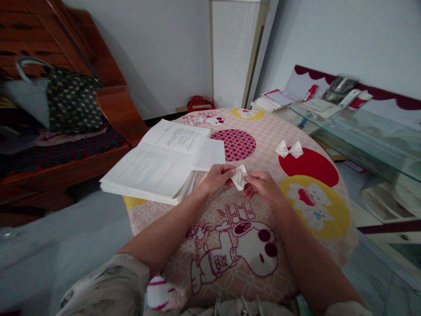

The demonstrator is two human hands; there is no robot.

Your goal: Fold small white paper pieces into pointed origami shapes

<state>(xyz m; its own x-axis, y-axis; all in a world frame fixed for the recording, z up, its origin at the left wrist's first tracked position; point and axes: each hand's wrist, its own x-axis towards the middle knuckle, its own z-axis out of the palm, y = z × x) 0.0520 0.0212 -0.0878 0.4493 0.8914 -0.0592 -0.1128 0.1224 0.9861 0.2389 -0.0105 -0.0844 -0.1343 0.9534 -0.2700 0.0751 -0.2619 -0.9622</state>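
Between both hands, above the middle of the round table, is a small piece of folded white paper (240,177). My left hand (219,176) pinches its left side, thumb on top. On the right side, my right hand (261,184) grips it between thumb and fingers, the other fingers curled beneath. The paper has creased, pointed faces. Farther off to the right, a folded paper shape (289,149) with two pointed halves rests partly on the tablecloth's red circle.
Left of my hands, an open book (158,158) lies on the patterned tablecloth (210,210), with a white sheet (212,154) at its right edge. A wooden bench (115,109) with bags stands at the left. On the right is a glass-topped stand (362,136) with papers and metal containers.
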